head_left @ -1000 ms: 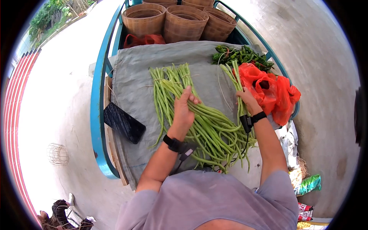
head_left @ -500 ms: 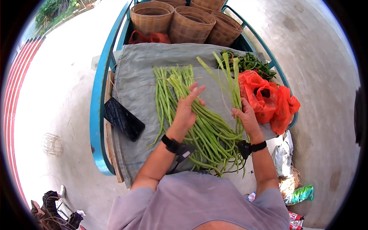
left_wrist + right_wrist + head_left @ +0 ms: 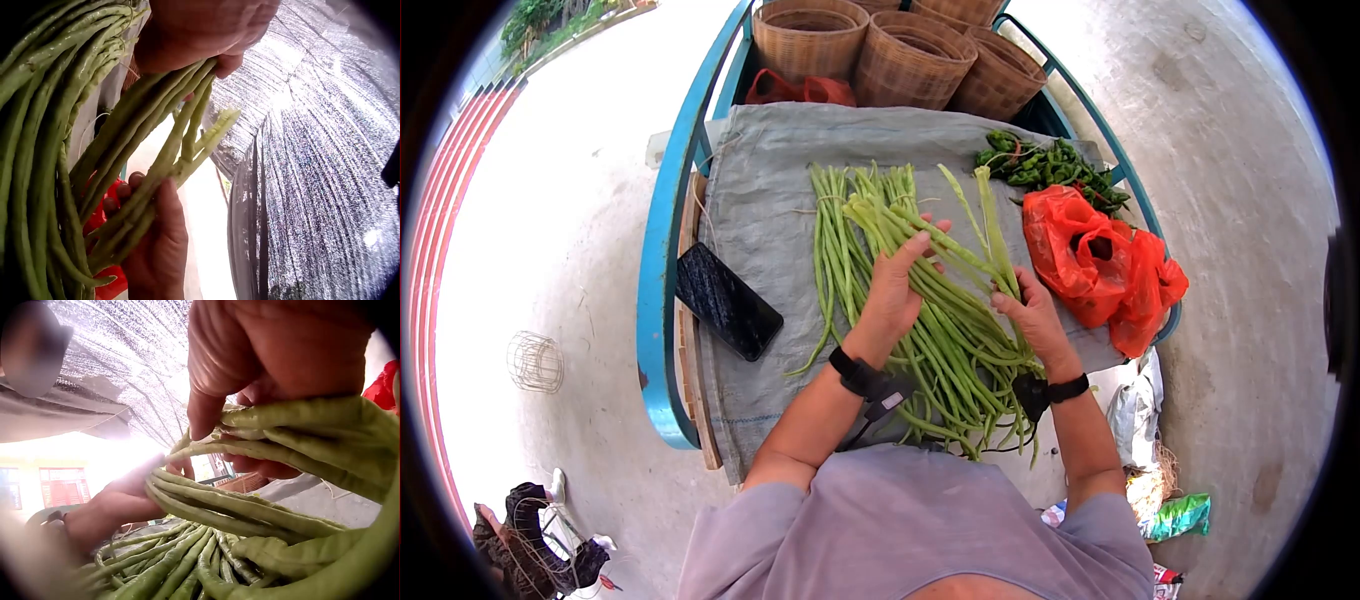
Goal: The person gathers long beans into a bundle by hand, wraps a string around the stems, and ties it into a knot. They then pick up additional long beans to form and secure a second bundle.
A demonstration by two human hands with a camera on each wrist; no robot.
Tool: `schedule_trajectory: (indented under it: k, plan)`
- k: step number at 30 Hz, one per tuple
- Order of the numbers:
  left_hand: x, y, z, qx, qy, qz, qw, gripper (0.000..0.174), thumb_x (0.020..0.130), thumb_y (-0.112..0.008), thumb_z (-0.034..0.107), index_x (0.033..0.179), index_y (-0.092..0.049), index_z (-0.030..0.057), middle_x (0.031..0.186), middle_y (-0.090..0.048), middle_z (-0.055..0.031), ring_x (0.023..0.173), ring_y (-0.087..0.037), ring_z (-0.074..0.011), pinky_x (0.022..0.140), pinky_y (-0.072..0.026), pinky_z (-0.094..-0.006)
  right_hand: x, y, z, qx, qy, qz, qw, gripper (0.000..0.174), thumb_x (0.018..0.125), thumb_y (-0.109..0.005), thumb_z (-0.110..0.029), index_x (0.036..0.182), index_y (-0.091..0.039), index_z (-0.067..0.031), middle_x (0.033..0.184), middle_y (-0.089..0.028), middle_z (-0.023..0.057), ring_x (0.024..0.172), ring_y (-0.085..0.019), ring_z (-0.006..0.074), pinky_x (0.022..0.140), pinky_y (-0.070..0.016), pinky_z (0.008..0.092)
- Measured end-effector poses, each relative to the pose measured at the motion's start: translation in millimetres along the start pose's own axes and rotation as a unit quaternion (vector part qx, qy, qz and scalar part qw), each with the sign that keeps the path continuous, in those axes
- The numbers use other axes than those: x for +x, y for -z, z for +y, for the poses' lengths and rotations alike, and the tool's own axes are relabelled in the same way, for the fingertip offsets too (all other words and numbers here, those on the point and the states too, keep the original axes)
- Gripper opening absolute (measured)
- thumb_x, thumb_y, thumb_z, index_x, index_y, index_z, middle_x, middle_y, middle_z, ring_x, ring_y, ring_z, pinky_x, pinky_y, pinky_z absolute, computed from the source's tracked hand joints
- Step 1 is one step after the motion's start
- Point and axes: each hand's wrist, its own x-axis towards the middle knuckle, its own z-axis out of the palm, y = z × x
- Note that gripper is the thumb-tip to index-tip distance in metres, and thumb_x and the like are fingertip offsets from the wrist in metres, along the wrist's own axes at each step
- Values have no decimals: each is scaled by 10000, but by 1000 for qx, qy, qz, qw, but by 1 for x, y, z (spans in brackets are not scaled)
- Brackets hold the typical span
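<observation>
Green long beans (image 3: 828, 250) lie in tied bundles on a grey cloth. Above them my left hand (image 3: 897, 292) grips a loose bunch of long beans by its upper part, thumb on top; the bunch (image 3: 140, 122) shows below that hand in the left wrist view. Just to its right, my right hand (image 3: 1036, 312) holds a few more long beans (image 3: 997, 235) between thumb and fingers, their ends pointing up and away. In the right wrist view the thumb of the right hand (image 3: 281, 356) presses over these beans, with the left hand (image 3: 115, 506) close behind.
Green peppers (image 3: 1055, 170) and red plastic bags (image 3: 1090, 255) sit at the right of the grey cloth (image 3: 770, 190). A black phone (image 3: 728, 302) lies at its left edge. Woven baskets (image 3: 915, 65) stand at the back, inside the cart's blue rail (image 3: 662, 300).
My right hand has come from beside the red bags leftward to my left hand, bringing its beans. The left fingers spread briefly, then closed over the bunch again.
</observation>
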Motion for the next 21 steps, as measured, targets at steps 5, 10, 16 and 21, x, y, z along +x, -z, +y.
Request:
schedule_trajectory:
  k: [5,10,16,21]
  plan:
    - [0,-2,-1,13,-7,-4,1000,419,887,-593,138,1278,-469,53,1253,-581,-113,958,-573,-148,789,-473,-292,-2,-2,5,-43,27,22,998,236,879,-661,-95,1090,-565,-47,950,-567,-46,860,-507,36,765,-429,201]
    - [0,-2,-2,26,-4,-5,1000,441,881,-595,119,1293,-463,38,1253,-582,-119,970,-575,-155,790,-474,-296,2,-14,9,-44,41,37,997,223,883,-649,-90,1077,-549,-43,933,-563,-36,859,-503,54,760,-434,228]
    - [-2,-9,2,29,17,-21,999,437,897,-579,101,1308,-461,8,1177,-627,-106,967,-578,-143,790,-462,-274,7,-23,7,-67,51,5,996,202,896,-638,-101,1055,-528,-45,918,-548,-29,860,-482,58,770,-428,229]
    - [-4,-8,2,33,23,-46,998,508,874,-623,132,1331,-440,4,1135,-619,-104,952,-566,-147,814,-460,-289,6,-24,3,-36,53,4,998,197,895,-635,-94,1047,-517,-49,914,-538,-27,855,-474,55,763,-422,223]
